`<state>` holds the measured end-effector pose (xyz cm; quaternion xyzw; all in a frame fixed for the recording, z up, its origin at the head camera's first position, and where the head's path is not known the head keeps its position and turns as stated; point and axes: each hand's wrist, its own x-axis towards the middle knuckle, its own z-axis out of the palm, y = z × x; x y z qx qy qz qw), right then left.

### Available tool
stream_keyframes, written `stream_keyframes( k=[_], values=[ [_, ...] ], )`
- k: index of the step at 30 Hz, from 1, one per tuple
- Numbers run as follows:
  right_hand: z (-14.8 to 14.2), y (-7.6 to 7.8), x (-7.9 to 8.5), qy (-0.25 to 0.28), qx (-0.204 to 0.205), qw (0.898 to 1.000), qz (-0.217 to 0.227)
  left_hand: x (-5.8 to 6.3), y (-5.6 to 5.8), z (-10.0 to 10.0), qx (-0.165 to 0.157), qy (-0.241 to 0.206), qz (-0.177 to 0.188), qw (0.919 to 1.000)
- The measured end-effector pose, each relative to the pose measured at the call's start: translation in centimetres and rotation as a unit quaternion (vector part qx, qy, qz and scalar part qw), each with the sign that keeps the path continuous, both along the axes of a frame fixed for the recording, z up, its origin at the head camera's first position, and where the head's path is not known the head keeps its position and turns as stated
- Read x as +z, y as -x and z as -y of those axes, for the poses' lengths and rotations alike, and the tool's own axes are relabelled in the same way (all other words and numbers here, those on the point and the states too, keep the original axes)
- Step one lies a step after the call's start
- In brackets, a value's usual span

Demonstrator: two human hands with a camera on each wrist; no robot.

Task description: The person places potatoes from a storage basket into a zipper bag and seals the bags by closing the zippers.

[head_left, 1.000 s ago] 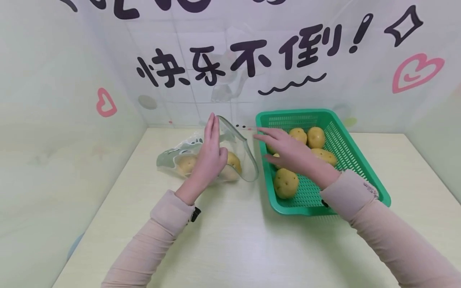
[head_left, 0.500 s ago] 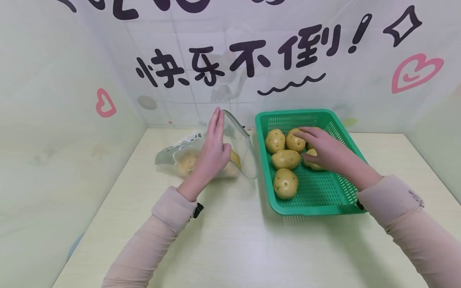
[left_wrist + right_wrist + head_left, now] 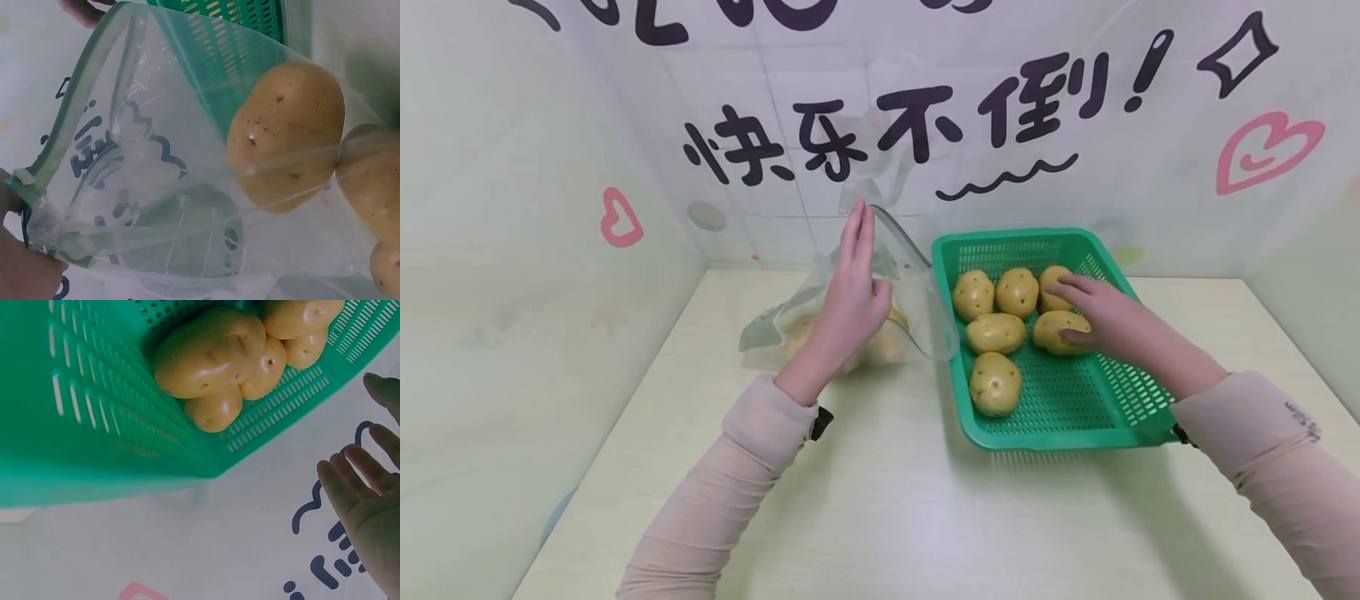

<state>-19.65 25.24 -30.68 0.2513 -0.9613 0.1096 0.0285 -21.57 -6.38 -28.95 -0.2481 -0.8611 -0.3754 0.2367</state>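
Observation:
My left hand (image 3: 859, 304) pinches the rim of a clear plastic zip bag (image 3: 156, 112) at one corner, and the bag's mouth gapes toward the right. Inside it lie several potatoes (image 3: 287, 134), partly covered by my hand in the head view. My right hand (image 3: 1116, 321) hovers over the right side of a green basket (image 3: 1067, 437), fingers spread and holding nothing. Closest to it are an oval potato (image 3: 1054, 332) and another potato (image 3: 1051, 287) behind that one, both partly covered by the fingers. In the right wrist view the right palm (image 3: 378, 519) shows bare.
More potatoes (image 3: 996, 383) sit along the left and back of the basket. The pale tabletop (image 3: 880, 500) runs in front of bag and basket. A printed white curtain (image 3: 820, 75) hangs at the back, with side walls left and right.
My right hand has moved from the basket's left edge rightward over the potatoes on its right side. My left hand has lifted the bag's rim higher and slightly to the right.

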Motion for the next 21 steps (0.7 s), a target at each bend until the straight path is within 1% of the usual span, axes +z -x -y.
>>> stream_keyframes(
  k=[3,11,16,21],
  values=[
    [-0.2,0.3,0.2,-0.012,-0.006,1.0,0.009,0.2,0.1,0.0,-0.003,-0.002,-0.004,1.0],
    [0.3,1.3,0.3,-0.026,-0.008,0.999,0.024,0.4,0.0,0.3,-0.005,-0.005,0.007,0.9999],
    [0.5,2.2,0.0,-0.051,-0.012,0.998,0.029,0.1,0.0,0.7,-0.009,-0.004,0.002,1.0],
    [0.8,3.0,-0.4,-0.089,-0.012,0.995,0.037,-0.4,0.0,1.2,-0.009,-0.001,-0.011,0.9999]
  ],
)
